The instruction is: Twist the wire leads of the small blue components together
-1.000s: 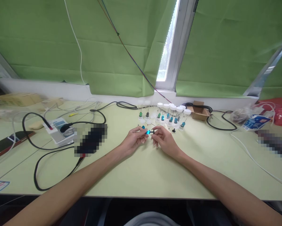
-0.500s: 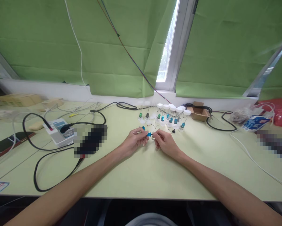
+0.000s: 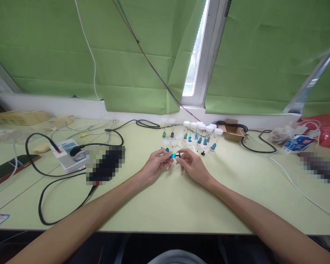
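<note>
My left hand (image 3: 159,161) is closed, pinching a small bright-blue part (image 3: 173,156) between thumb and fingers. A thin metal rod sticks out leftward from this hand. From the part's right side juts a short black stem with a round, flat knob (image 3: 179,155). Thumb and index finger of my right hand (image 3: 191,163) curve around that knob at its edges. Just beyond my left fingertips shows another blue piece (image 3: 167,150). A loose black knob (image 3: 203,153) lies on the table right of my hands.
Several clear tubes with white caps (image 3: 209,128), holding green, blue or dark parts, stand behind my hands. Right of them is an open cardboard box (image 3: 232,132). A white power strip (image 3: 69,154) and black cables lie to the left, near a pixelated dark object (image 3: 107,165).
My right fingers have spread a little and shifted, so the black knob and stem now show between them. The blue part has moved slightly left in my left hand.
</note>
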{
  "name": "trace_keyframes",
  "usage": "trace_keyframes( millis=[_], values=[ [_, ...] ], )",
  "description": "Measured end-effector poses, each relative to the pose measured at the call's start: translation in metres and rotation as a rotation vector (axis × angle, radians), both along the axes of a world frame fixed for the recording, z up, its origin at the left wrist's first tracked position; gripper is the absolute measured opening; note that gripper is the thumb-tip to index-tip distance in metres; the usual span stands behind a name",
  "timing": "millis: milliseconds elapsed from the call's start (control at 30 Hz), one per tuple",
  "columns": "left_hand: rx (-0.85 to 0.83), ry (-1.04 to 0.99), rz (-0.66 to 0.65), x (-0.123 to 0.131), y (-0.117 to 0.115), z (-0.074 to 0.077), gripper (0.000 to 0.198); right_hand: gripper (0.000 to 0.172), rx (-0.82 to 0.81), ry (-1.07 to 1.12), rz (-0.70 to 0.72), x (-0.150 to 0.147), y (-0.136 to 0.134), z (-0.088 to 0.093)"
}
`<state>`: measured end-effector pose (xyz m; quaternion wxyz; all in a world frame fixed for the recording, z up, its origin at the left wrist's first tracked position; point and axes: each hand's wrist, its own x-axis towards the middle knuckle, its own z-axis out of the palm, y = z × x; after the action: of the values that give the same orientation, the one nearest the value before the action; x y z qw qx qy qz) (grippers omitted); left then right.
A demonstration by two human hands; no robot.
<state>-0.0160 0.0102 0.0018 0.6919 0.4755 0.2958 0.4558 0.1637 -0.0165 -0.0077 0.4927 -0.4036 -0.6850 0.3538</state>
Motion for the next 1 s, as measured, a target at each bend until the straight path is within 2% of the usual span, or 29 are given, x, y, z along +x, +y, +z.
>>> trace_keyframes(
  millis=[167, 400, 600, 867, 1000],
  values=[
    [0.011, 0.012, 0.001, -0.0003, 0.0002, -0.0005, 0.028, 0.026, 0.011, 0.008, 0.007, 0.0004, 0.0011, -0.0008],
    [0.039, 0.042, -0.025, -0.0006, -0.0004, -0.0001, 0.029, 0.026, -0.007, -0.025, 0.03, 0.0015, 0.0012, -0.0014],
    [0.04, 0.044, -0.056, -0.001, -0.0008, -0.0008, 0.029, 0.04, -0.013, -0.077, 0.009, 0.002, 0.0007, -0.0018],
    [0.037, 0.048, -0.057, -0.0003, -0.001, -0.0011, 0.028, 0.05, -0.042, -0.061, 0.004, 0.0009, 0.0036, -0.0058],
    [0.033, 0.011, -0.02, 0.0002, -0.0007, 0.0002, 0.029, 0.039, -0.019, -0.042, -0.009, 0.0007, 0.0022, -0.0039]
  ],
)
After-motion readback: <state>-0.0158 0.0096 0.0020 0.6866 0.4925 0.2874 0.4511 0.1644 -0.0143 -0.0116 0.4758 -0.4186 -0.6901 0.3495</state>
